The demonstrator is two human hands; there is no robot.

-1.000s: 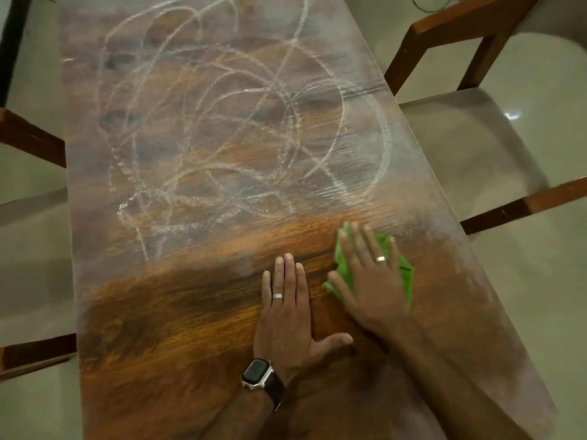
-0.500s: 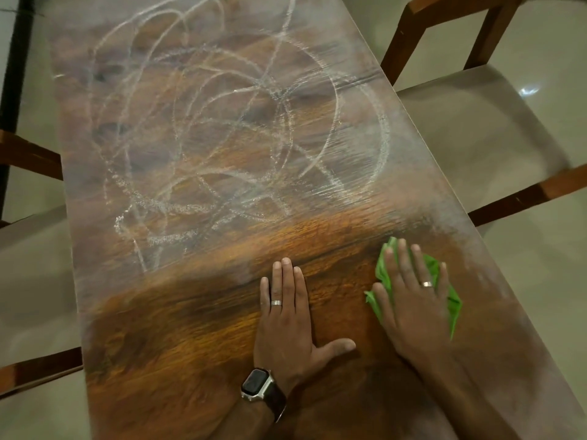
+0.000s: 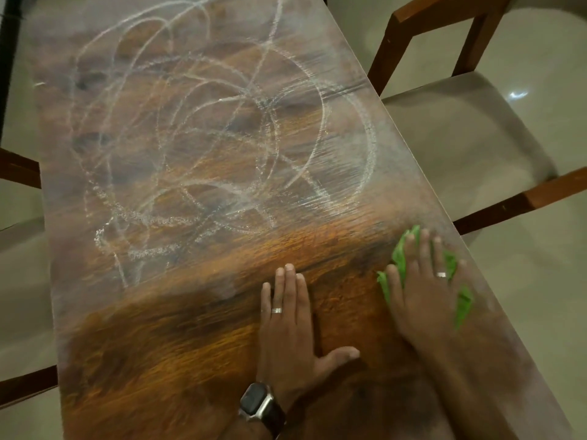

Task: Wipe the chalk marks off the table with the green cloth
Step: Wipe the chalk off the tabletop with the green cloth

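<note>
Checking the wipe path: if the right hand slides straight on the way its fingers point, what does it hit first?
Probably the table's right edge, not the chalk. The right hand presses the green cloth flat beside that edge, fingers pointing up-frame. The chalk marks lie up and to its left. Past the edge sits a chair.

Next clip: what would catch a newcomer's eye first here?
White chalk scribbles loop across the far half of the long brown wooden table. Near its right edge, the right hand presses a bright green cloth flat. The left hand, wearing a dark wristwatch, lies flat beside it.
</note>
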